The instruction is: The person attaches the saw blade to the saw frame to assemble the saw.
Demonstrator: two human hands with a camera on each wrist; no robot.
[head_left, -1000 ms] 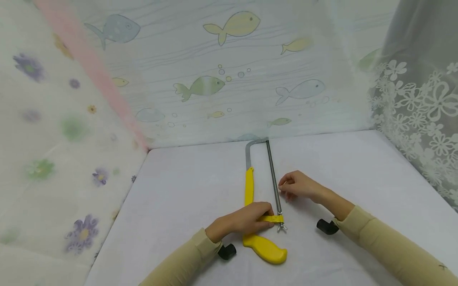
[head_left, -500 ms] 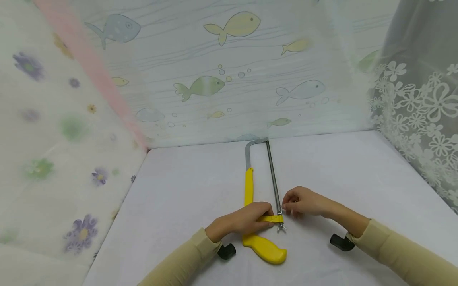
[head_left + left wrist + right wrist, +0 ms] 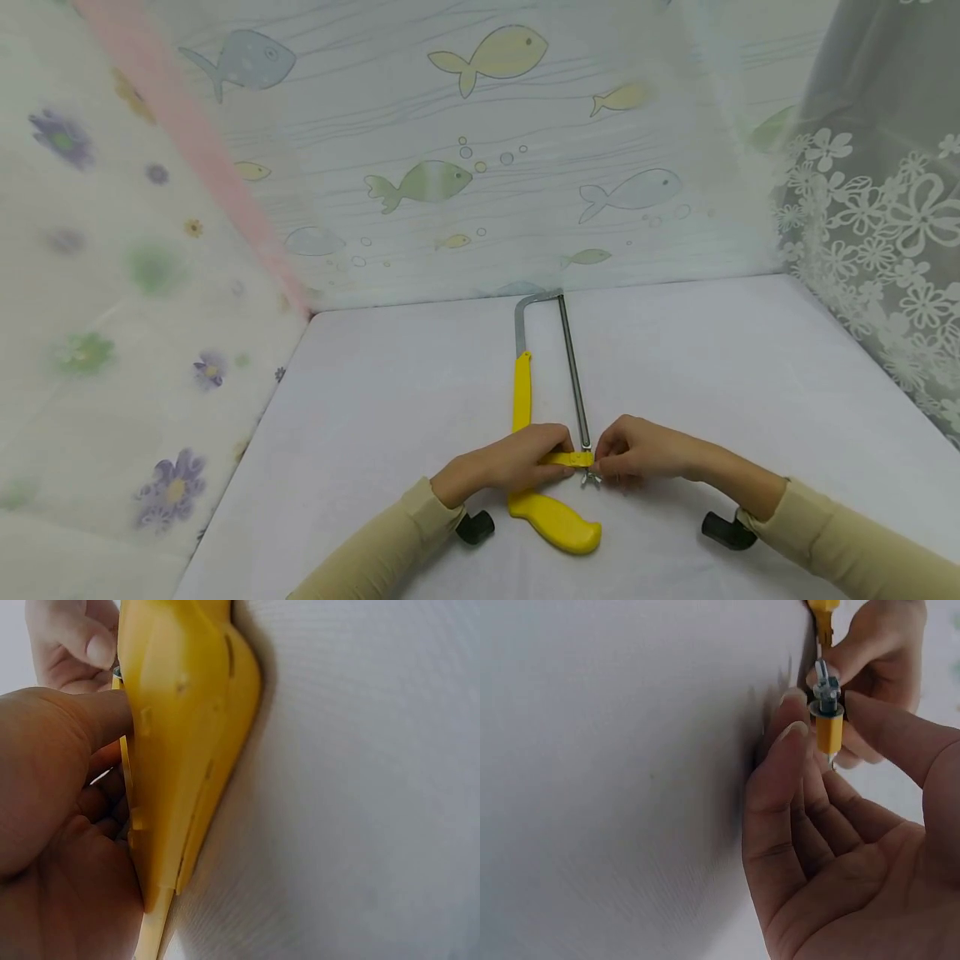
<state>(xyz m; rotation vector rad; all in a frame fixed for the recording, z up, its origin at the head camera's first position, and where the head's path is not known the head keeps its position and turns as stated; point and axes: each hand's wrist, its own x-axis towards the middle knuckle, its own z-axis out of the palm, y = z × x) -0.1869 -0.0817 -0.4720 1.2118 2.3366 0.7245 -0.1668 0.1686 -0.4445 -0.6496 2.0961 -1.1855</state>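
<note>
Plainly, a yellow-handled saw (image 3: 522,392) lay on the white sheet (image 3: 405,392), its frame running under the left hand (image 3: 525,458) and its far metal end well ahead of the person's hands. The left hand gripped the saw at the short yellow bar (image 3: 570,459), with the thumb on the near side of that bar and the fingers on its far side. The handle (image 3: 562,527) sat just behind the left hand, toward the person. The blade (image 3: 573,367) stretched forward from the gap between the 2 hands.

The right hand (image 3: 648,450) was bent in beside the bar's end, its thumb and fingertips standing on 2 sides of the metal wing nut (image 3: 591,479); whether they pinched it or merely hovered around it, the views could not tell.

Below each wrist hung 1 black tube, the left tube (image 3: 476,528) and the right tube (image 3: 729,531), near the beige cuffs. Beyond the hands rose a fish-patterned curtain (image 3: 420,108), and white flowered lace (image 3: 862,200) hung off to the right hand's side.
</note>
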